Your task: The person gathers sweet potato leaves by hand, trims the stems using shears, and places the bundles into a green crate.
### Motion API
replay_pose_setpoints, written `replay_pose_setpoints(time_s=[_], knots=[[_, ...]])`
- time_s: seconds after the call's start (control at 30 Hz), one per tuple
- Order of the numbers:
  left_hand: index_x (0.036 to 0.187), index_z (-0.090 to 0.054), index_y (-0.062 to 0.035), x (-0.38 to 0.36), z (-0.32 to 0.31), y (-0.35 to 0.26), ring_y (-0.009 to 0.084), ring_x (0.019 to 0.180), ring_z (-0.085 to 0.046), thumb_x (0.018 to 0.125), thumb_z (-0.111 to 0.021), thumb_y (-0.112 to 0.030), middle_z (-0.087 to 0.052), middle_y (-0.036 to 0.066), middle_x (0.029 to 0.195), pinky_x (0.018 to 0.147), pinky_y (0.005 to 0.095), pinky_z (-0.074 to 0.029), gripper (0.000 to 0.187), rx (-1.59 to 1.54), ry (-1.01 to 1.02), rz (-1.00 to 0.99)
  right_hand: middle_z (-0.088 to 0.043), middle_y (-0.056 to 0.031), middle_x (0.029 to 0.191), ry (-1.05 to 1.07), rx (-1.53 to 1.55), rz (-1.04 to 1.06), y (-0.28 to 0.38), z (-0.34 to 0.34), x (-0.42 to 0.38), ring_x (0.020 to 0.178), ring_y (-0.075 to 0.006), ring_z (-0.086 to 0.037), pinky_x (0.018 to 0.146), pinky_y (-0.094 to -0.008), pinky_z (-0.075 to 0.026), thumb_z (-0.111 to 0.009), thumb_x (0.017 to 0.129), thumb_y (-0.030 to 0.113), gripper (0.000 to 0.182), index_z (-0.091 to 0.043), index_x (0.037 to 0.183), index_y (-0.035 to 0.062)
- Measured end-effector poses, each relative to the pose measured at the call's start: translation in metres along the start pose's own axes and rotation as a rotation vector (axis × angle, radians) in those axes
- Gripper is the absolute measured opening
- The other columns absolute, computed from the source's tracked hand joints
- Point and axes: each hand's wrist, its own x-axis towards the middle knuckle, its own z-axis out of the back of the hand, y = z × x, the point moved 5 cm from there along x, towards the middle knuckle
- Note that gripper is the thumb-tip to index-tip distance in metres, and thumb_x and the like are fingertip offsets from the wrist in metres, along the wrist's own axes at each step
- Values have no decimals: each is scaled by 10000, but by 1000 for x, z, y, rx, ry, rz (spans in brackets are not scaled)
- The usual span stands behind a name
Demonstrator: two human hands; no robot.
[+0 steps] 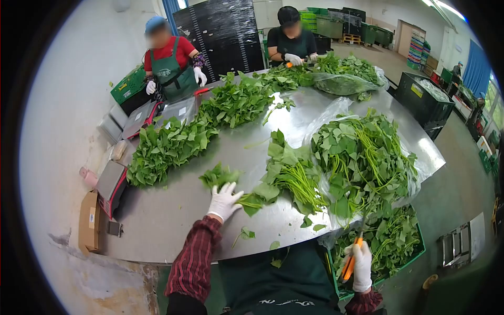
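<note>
Left hand (224, 203) lies palm down on the near side of the steel table (173, 215), fingers spread beside a small bunch of leafy greens (219, 175); whether the thumb pins any stems cannot be told. Right hand (361, 266) is closed round an orange-handled tool (348, 268), held low beyond the table's front edge, above the green crate (421, 248).

Step in hand, as judged: collecting stems into a bunch, with the tool kept ready. The next move would call for the left fingers to close on the stems and square their ends before any cut, clear of the blade.

Containers: the green crate is well filled with loose leaves and stems. A clear plastic bag (336, 108) lies open around a large pile of greens (362, 152) on the table's right side. A second bag (341, 84), at the far end, also holds greens. The black crate (428, 113) on the right contains plastic sheeting; anything beneath is hidden. The cardboard box's (88, 223) contents are not visible.
</note>
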Motion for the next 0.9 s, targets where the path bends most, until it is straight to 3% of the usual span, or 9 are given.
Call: replay_pose_setpoints(time_s=[0.07, 0.1, 0.23, 0.37, 0.5, 0.57, 0.7, 0.83, 0.9], knots=[[1295, -470, -276, 7, -8, 23, 318, 1272, -342, 739, -654, -446, -437, 132, 1323, 1022, 603, -178, 611, -66, 191, 87, -586, -88, 738, 154, -362, 156, -7, -16, 5, 619, -184, -589, 550, -299, -478, -505, 839, 132, 124, -506, 858, 10], [1300, -463, -265, 9, -9, 29, 308, 1236, -380, 739, -662, -427, -460, 115, 1293, 991, 564, -273, 617, -80, 263, 97, -598, -114, 743, 272, -573, 327, -4, -39, -1, 642, -222, -606, 564, -331, -488, -507, 806, 99, 109, -523, 858, 5], [1223, -543, -240, 11, -32, 54, 278, 1077, -493, 722, -702, -268, -547, 79, 1143, 881, 395, -433, 526, -347, 110, 88, -595, -142, 715, 748, -981, 700, -49, -115, -12, 679, -313, -606, 588, -411, -490, -556, 717, 94, 306, -574, 1009, 3], [1130, -606, -235, 6, -23, 37, 264, 929, -524, 735, -635, -166, -568, 59, 931, 790, 376, -472, 402, -287, 8, 197, -585, -152, 667, 834, -1146, 874, -114, -156, 13, 618, -300, -603, 551, -392, -489, -498, 783, 93, 408, -500, 1163, -56], [994, -626, -201, -9, -22, -1, 256, 775, -577, 713, -580, -183, -580, 54, 785, 607, 394, -486, 285, -107, -45, 160, -595, -144, 649, 846, -1303, 818, -149, -173, 36, 624, -318, -614, 580, -402, -506, -521, 758, 104, 161, -616, 834, -1], [946, -625, -171, -21, -21, -26, 249, 725, -583, 683, -591, -205, -582, 50, 756, 578, 404, -477, 268, -104, -68, 121, -604, -142, 687, 743, -1162, 892, -131, -159, 30, 628, -318, -618, 589, -399, -509, -545, 722, 115, 91, -597, 707, 42], [1012, -639, -144, -39, 4, -92, 243, 736, -590, 685, -612, -245, -608, 59, 784, 613, 383, -488, 342, -240, 37, 25, -632, -119, 785, 627, -1161, 517, -77, -67, 30, 701, -309, -638, 598, -402, -511, -575, 765, 227, 196, -623, 892, 85], [1186, -561, -192, -35, 35, -210, 234, 879, -608, 786, -576, -263, -624, 73, 986, 708, 346, -509, 407, -528, 196, -180, -595, -117, 655, -131, -1220, 315, -41, 89, 21, 616, -320, -613, 559, -392, -503, -666, 669, 213, 151, -595, 700, 83], [1092, -605, -171, -18, 58, -278, 249, 840, -589, 726, -586, -231, -596, 75, 904, 678, 368, -493, 372, -711, 46, -273, -566, -150, 630, -527, -1166, 319, -37, 162, 12, 605, -359, -582, 532, -420, -462, -663, 641, 93, 135, -532, 632, 61]])
